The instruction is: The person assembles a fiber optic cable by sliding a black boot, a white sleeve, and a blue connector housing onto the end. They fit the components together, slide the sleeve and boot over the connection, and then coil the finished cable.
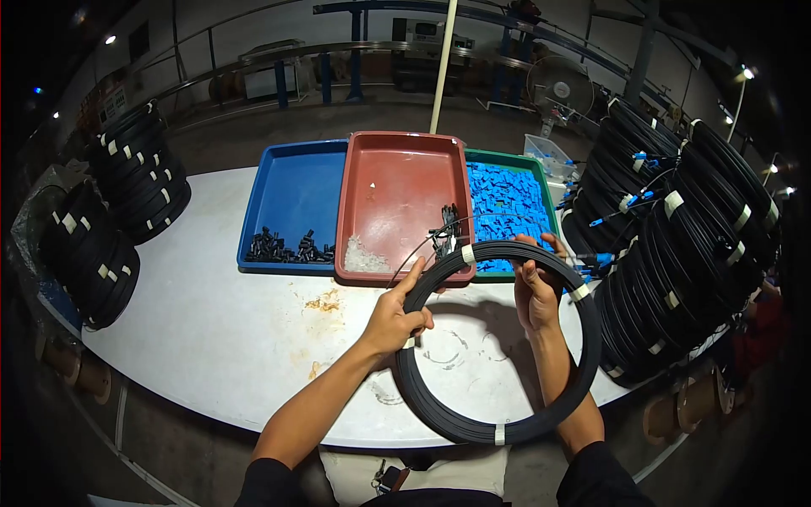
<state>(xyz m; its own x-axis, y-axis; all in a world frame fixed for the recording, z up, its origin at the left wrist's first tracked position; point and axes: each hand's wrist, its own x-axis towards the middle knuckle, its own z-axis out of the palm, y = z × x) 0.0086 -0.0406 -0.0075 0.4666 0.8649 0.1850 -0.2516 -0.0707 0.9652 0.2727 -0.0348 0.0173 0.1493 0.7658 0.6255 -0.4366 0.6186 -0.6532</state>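
Observation:
A coil of black cable, banded with short white tape strips, is held up over the near part of the table. At its left side my left hand grips the ring, index finger stretched up along it and thumb on the inner side. My right hand reaches up behind the ring and closes on its upper right part. A thin loose cable end arcs from the coil's upper left over the red tray. Close to the right fingers, a blue connector sticks out past the ring.
The blue tray holds black sleeves; the red one holds clear small pieces and black parts. Blue connectors fill the green tray. Stacked cable coils stand left and right. A clear bin sits behind.

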